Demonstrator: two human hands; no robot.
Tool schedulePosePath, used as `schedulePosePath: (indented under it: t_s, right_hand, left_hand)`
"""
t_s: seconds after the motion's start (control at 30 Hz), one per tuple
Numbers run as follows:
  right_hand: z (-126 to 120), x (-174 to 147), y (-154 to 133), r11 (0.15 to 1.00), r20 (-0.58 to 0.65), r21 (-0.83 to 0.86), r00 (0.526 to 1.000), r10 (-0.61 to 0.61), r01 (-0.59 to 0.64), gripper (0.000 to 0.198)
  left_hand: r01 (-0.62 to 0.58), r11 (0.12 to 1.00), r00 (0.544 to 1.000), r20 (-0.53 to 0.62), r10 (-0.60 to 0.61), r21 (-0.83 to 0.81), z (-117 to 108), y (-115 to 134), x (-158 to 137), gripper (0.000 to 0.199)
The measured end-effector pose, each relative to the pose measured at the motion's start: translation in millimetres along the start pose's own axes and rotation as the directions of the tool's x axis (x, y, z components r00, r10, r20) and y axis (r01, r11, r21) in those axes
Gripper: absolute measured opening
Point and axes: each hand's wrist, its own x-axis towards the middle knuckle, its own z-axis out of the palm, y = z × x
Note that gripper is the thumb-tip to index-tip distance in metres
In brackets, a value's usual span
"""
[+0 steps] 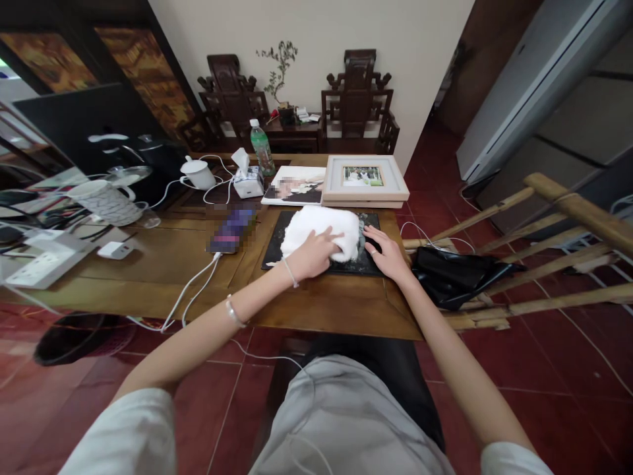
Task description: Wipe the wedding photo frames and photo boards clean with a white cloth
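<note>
A thick white block (316, 227), soft-looking like a folded towel or a mass of clay, lies on a black board (273, 247) near the table's front edge. My left hand (319, 254) rests on the block's front with its fingers spread. Over the board's right side is my right hand (388, 253), its fingers stretched toward some grey material (363, 232) along the block's right edge. Whether those fingertips touch it I cannot tell. Pale smears and crumbs mark the board around the block.
Behind the board lie a framed picture (363, 176) and a photo print (297, 185). A phone (232, 231) with a white cable, a tissue box (248, 183), a bottle (262, 148) and a lidded cup (198, 174) stand to the left. A bamboo rack (564, 257) and black bag (452, 274) are at right.
</note>
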Motion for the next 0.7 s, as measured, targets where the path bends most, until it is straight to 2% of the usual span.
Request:
schedulePosePath:
  t_s: [0.13,0.27,0.37,0.5,0.6,0.7]
  right_hand:
    - [-0.1,0.3,1.1,1.0,0.009,0.016,1.0,-0.011,0.011,0.035]
    - [-0.5,0.1,1.5,1.0,0.003,0.02,1.0,-0.011,0.011,0.035]
    - [-0.6,0.1,1.6,1.0,0.011,0.025,1.0,-0.015,0.014,0.035]
    - [-1.0,0.0,1.3,1.0,0.003,0.022,1.0,-0.002,0.002,0.034]
    - [-1.1,-0.3,0.8,1.0,-0.002,0.013,1.0,0.003,-0.003,0.034]
    - [-0.6,-0.8,0.4,1.0,-0.003,0.007,1.0,0.011,-0.011,0.034]
  left_hand:
    - [-0.126,0.992,0.991,0.051,0.127,-0.013,-2.8,39.5,-41.9,0.049]
    - [-0.191,0.981,0.979,0.067,0.192,-0.026,-5.0,48.6,-57.9,0.05]
    - [-0.134,0.99,0.989,0.051,0.136,-0.037,-7.2,33.8,-43.1,0.049]
    - [0.001,1.0,1.0,0.011,-0.001,-0.022,-8.8,-0.3,-4.3,0.043]
    - [0.091,0.996,0.996,-0.025,-0.091,-0.017,-3.0,-27.9,19.8,0.046]
    - [0.126,0.992,0.99,-0.059,-0.127,-0.023,7.3,-45.7,27.9,0.051]
